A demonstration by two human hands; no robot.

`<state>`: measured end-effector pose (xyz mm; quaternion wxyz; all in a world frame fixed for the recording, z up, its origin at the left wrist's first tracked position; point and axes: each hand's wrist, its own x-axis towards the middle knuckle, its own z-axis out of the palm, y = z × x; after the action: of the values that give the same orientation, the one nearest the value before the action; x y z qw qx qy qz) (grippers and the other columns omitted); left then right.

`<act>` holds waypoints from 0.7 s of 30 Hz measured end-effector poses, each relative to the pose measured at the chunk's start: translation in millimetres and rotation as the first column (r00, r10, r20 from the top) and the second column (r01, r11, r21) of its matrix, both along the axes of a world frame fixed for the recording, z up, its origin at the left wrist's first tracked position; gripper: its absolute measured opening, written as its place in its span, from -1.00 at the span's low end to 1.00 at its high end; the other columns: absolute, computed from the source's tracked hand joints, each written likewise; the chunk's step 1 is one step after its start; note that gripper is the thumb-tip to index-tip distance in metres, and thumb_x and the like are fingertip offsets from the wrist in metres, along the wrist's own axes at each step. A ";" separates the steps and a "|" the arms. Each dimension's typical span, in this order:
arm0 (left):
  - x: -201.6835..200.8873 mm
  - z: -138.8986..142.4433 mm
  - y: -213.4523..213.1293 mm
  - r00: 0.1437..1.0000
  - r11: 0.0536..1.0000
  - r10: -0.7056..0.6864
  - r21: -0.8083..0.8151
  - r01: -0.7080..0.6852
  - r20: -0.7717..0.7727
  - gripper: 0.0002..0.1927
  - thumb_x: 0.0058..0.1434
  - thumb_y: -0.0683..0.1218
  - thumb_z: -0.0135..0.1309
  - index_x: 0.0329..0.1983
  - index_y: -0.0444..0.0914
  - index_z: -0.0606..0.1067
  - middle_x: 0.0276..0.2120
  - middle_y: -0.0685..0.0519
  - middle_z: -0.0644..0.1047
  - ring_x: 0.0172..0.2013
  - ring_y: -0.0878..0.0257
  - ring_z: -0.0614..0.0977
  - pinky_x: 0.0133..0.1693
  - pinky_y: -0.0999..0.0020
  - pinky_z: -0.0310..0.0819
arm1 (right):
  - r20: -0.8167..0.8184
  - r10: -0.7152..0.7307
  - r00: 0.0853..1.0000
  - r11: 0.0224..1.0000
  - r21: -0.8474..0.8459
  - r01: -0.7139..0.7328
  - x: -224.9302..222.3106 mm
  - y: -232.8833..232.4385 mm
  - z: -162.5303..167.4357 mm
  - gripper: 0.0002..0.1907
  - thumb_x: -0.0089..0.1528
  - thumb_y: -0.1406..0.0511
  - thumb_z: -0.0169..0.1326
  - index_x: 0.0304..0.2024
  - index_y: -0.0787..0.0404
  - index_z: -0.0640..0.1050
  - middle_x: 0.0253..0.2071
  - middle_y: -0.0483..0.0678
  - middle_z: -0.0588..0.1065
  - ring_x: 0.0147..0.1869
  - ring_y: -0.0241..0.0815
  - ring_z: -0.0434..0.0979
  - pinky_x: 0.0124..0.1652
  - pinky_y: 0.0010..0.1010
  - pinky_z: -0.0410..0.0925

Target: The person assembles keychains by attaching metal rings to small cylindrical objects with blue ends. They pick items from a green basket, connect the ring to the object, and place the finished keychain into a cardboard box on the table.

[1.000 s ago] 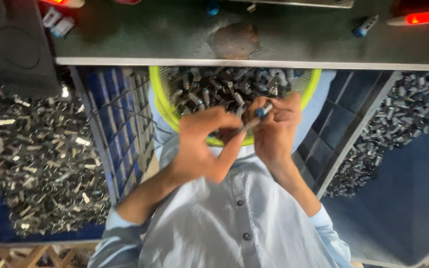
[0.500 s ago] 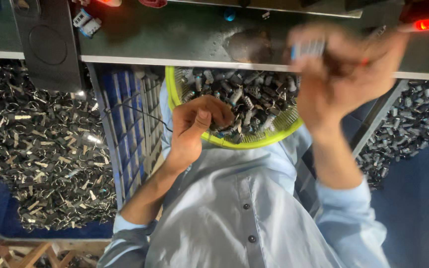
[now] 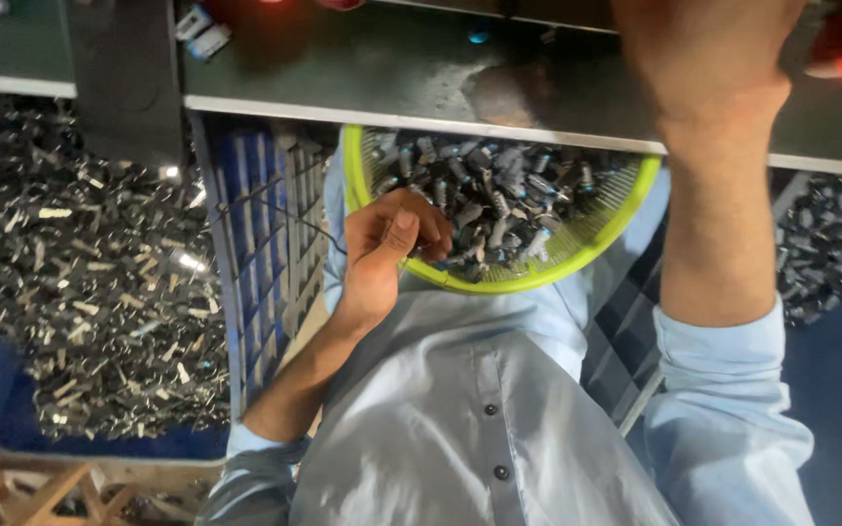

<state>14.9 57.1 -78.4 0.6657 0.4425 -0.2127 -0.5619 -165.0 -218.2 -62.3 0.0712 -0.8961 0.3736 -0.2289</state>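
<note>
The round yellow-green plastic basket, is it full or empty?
Full: the round yellow-green plastic basket holds a heap of small dark metal parts; the left hand reaches in.

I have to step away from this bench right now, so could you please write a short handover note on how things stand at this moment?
Left hand: curled at the rim of the round yellow-green plastic basket on the lap, fingers in among the small dark grey metal parts that fill it; whether it grips one cannot be told.
Right hand: raised over the dark green workbench top, fingers cut off by the picture's edge, so its grip cannot be told.
Done: not visible from here.
Left: the basket is full, with heaps of loose metal parts either side.
</note>
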 end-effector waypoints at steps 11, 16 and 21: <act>7.8 35.4 -14.2 0.994 0.994 -0.036 -0.102 0.047 0.108 -0.79 0.30 -0.12 0.13 -0.15 -0.35 0.41 -0.17 -0.02 0.48 -0.26 0.32 0.52 -0.19 0.45 0.42 | 0.620 -0.082 0.781 0.810 0.498 -0.310 18.0 183.4 3.1 -0.83 0.26 0.54 0.26 -0.15 0.32 0.55 -0.10 0.05 0.62 -0.15 -0.09 0.69 -0.12 -0.45 0.53; 0.0 35.4 -29.0 0.856 0.993 -0.091 -0.023 0.120 0.508 -0.82 0.24 -0.31 0.16 -0.12 -0.36 0.45 -0.23 -0.02 0.52 -0.26 0.30 0.58 -0.18 0.46 0.47 | 0.588 -0.292 0.755 0.768 0.614 -0.182 7.4 200.7 -7.0 -0.74 0.20 0.69 0.10 -0.16 0.37 0.45 -0.11 0.17 0.61 -0.19 -0.20 0.62 -0.26 -0.55 0.50; -1.3 44.9 -30.0 0.700 0.989 -0.113 0.015 0.144 0.705 -0.86 0.21 -0.29 0.21 -0.19 -0.31 0.51 -0.45 0.02 0.52 -0.48 0.30 0.57 -0.39 0.40 0.42 | 0.687 -0.493 0.534 0.591 0.715 -0.375 -3.1 193.5 -11.3 -0.67 0.31 0.64 0.10 -0.01 0.31 0.31 -0.02 0.18 0.56 0.02 -0.17 0.63 -0.08 -0.48 0.53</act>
<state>13.6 27.1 -33.5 0.5026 0.5933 -0.4921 -0.3915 -168.1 -24.7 -73.6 0.6280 -0.5161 0.3846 -0.4375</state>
